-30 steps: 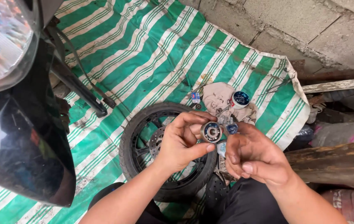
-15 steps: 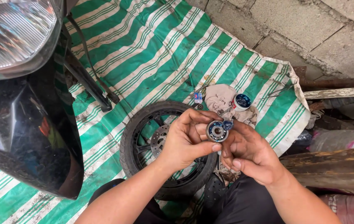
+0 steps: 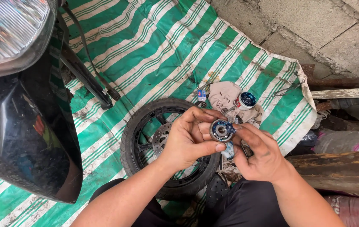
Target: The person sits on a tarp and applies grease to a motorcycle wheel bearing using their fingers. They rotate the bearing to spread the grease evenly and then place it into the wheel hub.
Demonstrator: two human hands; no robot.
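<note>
above wheel [image 3: 146,143], left hand [image 3: 188,141] pinching bearing [image 3: 220,130], right hand [image 3: 259,153] fingertips touching

Soft, even daylight fills the scene, bright without hard shadows. Only a faint shadow lies under the left hand [image 3: 188,141] on the wheel [image 3: 146,143]. Far to its left, the headlamp [image 3: 7,31] glares white and the black fairing [image 3: 24,138] shows dull reflections. Focus is sharp around both hands; the frame edges bend slightly from the wide lens.

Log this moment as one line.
left hand: holds round bearing | right hand: fingertip on bearing, blue grease | below: motorcycle wheel on striped tarp
</note>
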